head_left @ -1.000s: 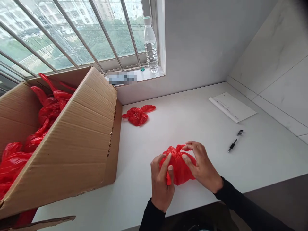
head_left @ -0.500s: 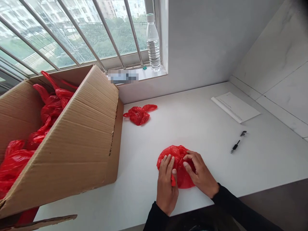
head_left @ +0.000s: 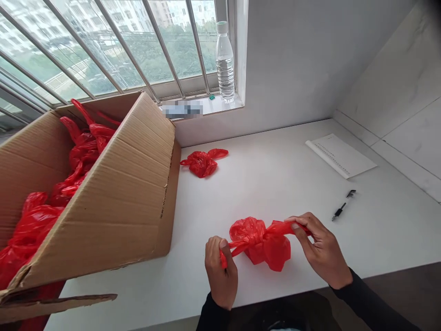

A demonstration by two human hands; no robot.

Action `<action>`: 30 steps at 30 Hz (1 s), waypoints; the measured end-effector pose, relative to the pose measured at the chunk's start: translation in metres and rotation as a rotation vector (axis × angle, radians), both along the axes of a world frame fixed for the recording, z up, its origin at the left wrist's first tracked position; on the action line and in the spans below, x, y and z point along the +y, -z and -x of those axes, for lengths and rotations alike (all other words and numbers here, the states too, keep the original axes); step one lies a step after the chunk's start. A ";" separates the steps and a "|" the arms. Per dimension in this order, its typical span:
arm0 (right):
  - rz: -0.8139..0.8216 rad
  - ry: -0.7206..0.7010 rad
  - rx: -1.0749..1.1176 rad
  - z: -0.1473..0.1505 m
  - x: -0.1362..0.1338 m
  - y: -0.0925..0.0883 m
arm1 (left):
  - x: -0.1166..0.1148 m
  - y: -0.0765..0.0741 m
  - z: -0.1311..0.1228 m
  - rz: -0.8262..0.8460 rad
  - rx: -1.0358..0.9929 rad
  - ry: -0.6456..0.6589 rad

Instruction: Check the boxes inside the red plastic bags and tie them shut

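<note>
A knotted red plastic bag (head_left: 262, 241) lies on the white counter (head_left: 275, 184) near its front edge. My left hand (head_left: 220, 271) is closed on the bag's left handle strip, pulled out to the left. My right hand (head_left: 322, 250) pinches the right handle strip, pulled out to the right. The two strips are stretched taut from a knot in the middle of the bag.
A large tilted cardboard box (head_left: 103, 202) with several red bags inside stands at the left. Another tied red bag (head_left: 204, 162) lies by the box's far corner. A paper sheet (head_left: 339, 155) and black pen (head_left: 342, 207) lie right. A water bottle (head_left: 225, 62) stands on the sill.
My hands were pressed together on top of the bag; now they have moved apart, each drawing a handle strip outward so the knot tightens.
</note>
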State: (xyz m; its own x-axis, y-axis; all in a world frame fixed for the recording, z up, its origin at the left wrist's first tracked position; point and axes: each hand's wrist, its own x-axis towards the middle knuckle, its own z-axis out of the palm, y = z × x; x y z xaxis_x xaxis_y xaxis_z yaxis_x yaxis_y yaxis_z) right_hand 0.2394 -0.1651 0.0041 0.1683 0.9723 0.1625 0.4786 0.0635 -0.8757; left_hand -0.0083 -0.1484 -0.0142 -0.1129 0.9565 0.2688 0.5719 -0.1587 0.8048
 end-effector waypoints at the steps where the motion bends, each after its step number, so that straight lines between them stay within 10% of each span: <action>1: 0.029 0.007 0.004 -0.002 -0.002 0.004 | 0.000 0.004 0.003 0.010 0.012 -0.019; 13: 0.210 -0.103 -0.215 0.007 -0.020 0.030 | 0.005 0.016 0.012 0.162 0.008 0.037; 22: 0.151 -0.350 -0.191 0.025 -0.003 0.037 | -0.002 0.002 -0.005 0.045 0.235 0.544; 30: 0.072 -0.031 -0.236 -0.018 0.010 0.049 | 0.002 -0.009 0.008 0.138 0.232 0.307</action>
